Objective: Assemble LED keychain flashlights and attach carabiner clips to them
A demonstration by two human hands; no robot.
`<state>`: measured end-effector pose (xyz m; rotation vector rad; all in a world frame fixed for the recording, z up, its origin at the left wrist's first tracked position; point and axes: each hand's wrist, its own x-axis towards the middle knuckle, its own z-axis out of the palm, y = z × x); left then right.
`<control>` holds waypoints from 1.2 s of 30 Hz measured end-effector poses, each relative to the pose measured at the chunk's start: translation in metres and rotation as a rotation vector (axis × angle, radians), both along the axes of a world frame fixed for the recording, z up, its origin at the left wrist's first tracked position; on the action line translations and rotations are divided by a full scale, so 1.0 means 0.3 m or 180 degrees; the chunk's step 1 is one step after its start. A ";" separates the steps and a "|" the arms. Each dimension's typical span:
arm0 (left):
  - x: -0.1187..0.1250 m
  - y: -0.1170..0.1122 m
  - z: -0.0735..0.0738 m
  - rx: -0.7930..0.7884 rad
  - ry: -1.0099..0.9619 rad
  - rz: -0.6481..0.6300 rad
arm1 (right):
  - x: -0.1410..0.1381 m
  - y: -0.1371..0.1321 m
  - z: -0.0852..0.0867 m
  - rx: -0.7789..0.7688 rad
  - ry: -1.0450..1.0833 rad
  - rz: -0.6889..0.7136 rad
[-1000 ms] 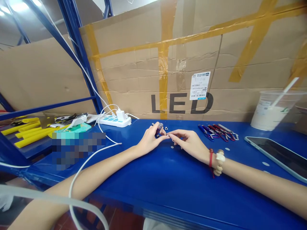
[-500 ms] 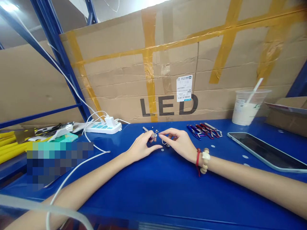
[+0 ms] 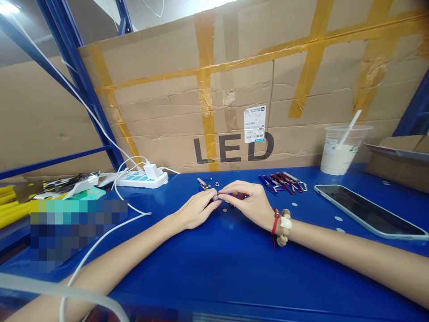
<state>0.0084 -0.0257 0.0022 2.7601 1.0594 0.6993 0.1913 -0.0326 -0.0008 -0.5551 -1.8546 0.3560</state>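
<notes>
My left hand (image 3: 196, 209) is closed around a small flashlight (image 3: 216, 197), a short cylinder with a shiny end showing between thumb and fingers. My right hand (image 3: 246, 197) meets it there, thumb and forefinger pinched at that end. Whatever those fingertips hold is too small to make out. Under the right palm lies a partly hidden metal piece (image 3: 231, 204). Just beyond the left hand are a silver tube-shaped piece (image 3: 203, 183) and a tiny metal part (image 3: 217, 184). To the right, several coloured carabiner flashlights (image 3: 281, 182) lie in a row.
A phone (image 3: 372, 212) and a drink cup with a straw (image 3: 342, 152) stand to the right, near an open carton (image 3: 400, 163). At left are a white power strip (image 3: 142, 180), its cable (image 3: 97, 241) crossing my left forearm, and packets (image 3: 83, 188). A large cardboard sheet (image 3: 161, 116) stands behind.
My hands have come together: the right fingertips now touch the flashlight's end. My left thumb, stretched out before, has closed in against it.
</notes>
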 end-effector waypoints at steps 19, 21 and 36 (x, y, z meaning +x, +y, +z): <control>0.002 0.014 -0.010 0.0317 0.0120 0.0124 | -0.013 0.003 -0.012 -0.0418 -0.0495 -0.0341; 0.000 0.022 -0.010 0.0425 -0.0136 0.0497 | -0.016 0.007 -0.011 -0.0696 -0.0292 -0.0420; -0.052 0.085 -0.027 0.0216 0.0225 0.0960 | -0.013 0.011 -0.009 -0.1115 0.0105 -0.0214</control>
